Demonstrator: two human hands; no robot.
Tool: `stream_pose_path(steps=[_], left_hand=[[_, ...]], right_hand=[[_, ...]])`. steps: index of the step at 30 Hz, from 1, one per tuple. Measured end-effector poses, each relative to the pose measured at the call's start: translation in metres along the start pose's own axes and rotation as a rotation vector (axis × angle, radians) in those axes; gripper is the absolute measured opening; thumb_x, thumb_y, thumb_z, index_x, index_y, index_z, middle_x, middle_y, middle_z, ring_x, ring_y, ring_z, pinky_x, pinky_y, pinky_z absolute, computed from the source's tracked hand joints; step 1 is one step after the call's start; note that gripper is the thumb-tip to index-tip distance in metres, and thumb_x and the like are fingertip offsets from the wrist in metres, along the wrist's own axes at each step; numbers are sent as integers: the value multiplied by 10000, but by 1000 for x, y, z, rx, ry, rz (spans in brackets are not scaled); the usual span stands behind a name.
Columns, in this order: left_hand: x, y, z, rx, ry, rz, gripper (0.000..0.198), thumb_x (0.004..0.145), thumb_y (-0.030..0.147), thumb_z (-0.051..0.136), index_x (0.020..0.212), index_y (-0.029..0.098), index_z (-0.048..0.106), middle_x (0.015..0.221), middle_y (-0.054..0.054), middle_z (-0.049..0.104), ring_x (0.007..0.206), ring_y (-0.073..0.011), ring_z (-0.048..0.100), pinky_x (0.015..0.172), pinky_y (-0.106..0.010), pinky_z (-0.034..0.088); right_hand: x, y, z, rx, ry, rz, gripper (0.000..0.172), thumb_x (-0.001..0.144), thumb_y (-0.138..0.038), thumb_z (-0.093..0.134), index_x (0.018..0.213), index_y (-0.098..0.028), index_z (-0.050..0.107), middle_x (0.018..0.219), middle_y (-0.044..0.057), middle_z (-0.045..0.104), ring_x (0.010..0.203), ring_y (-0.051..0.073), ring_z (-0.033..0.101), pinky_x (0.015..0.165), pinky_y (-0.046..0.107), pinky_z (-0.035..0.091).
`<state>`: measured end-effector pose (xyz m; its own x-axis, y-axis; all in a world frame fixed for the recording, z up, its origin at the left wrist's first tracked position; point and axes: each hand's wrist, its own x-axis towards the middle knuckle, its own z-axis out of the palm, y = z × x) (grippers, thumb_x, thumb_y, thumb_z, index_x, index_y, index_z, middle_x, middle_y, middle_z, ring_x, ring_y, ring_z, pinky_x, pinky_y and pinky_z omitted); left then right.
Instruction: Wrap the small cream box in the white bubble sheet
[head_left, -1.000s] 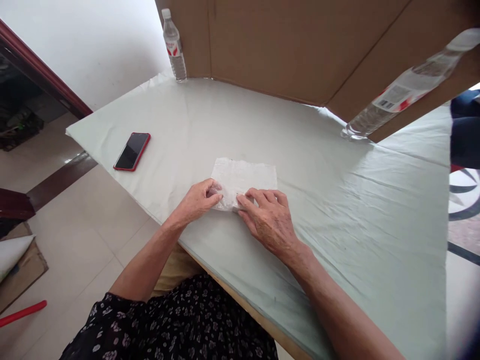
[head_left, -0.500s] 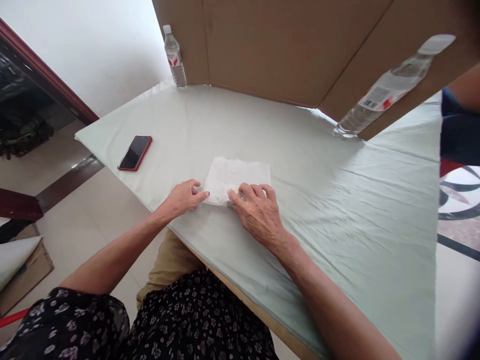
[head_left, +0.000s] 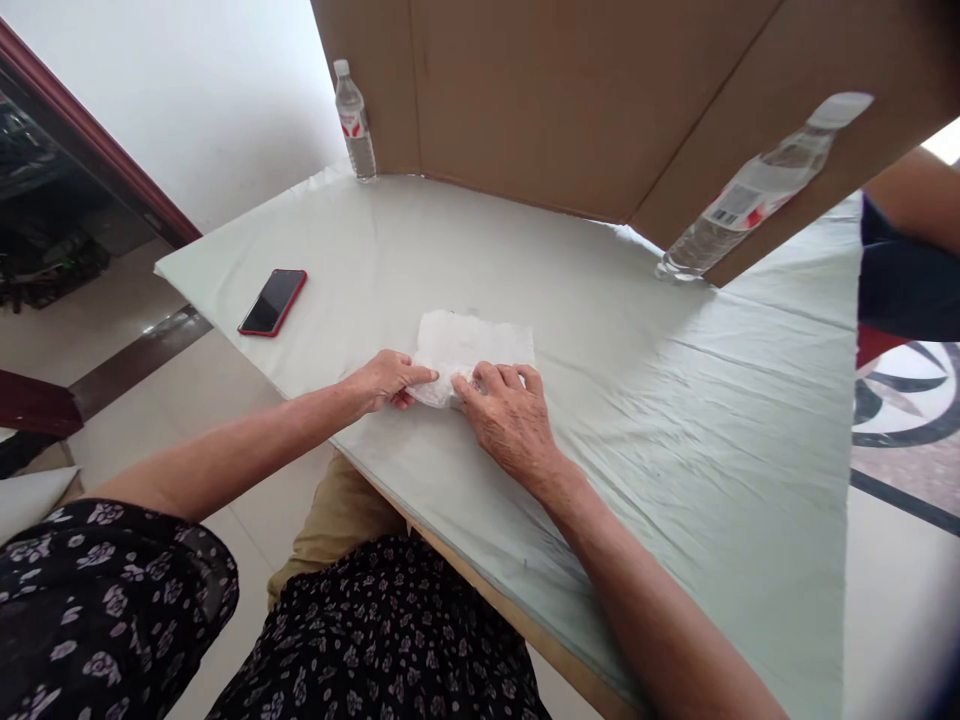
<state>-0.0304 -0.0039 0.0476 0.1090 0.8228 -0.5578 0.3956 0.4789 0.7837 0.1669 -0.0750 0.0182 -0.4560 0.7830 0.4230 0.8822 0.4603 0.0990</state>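
Observation:
A white paper tissue [head_left: 472, 340] lies flat on the pale green table cloth [head_left: 675, 400] near the front edge. My left hand [head_left: 386, 378] pinches the tissue's near left corner between thumb and fingers. My right hand [head_left: 506, 415] rests on the tissue's near edge, its fingertips curled over the paper and pressing it down. The two hands almost touch at that edge. The tissue's near part is bunched up under the fingers.
A red-cased phone [head_left: 272, 301] lies at the table's left. One water bottle [head_left: 355, 121] stands at the back left, another [head_left: 750, 190] leans at the back right before a cardboard screen [head_left: 570, 90]. Another person's arm [head_left: 907, 200] shows at the right edge.
My left hand moved back onto the tissue's near left corner and closed on it. The tissue's near edge has been rolled or folded further in. The right hand stays on it.

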Motion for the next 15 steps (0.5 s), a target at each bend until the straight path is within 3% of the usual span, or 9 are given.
stream_pose_path(steps=[3,6,12,15], left_hand=[[-1,1,-7,67,13,-17,335,765,334,765,573,176,540,463,21,502,389,-104,450,408,-257,344],[-4,3,-15,146,-32,-111,442,744,440,778,503,182,511,438,3,479,408,-137,491,436,-282,394],[-7,7,-8,88,-22,-47,300,657,391,845,701,141,683,749,-79,701,527,-162,607,460,-285,433],[-5,6,-6,98,-11,-48,302,667,394,840,691,139,681,718,-73,705,507,-152,601,430,-266,384]], right_hand=[[0,0,0,12,-11,8,270,972,-142,463,1171,-243,614,1059,79,644,960,249,484,936,415,271],[0,0,0,29,-22,11,288,961,-125,469,1180,-246,614,1065,80,642,959,248,481,926,411,267],[1,0,-1,54,-51,21,274,970,-152,479,1185,-254,615,1082,80,641,975,249,482,930,413,262],[1,0,-1,51,-57,26,272,973,-153,475,1183,-258,612,1092,82,637,982,250,481,926,414,265]])
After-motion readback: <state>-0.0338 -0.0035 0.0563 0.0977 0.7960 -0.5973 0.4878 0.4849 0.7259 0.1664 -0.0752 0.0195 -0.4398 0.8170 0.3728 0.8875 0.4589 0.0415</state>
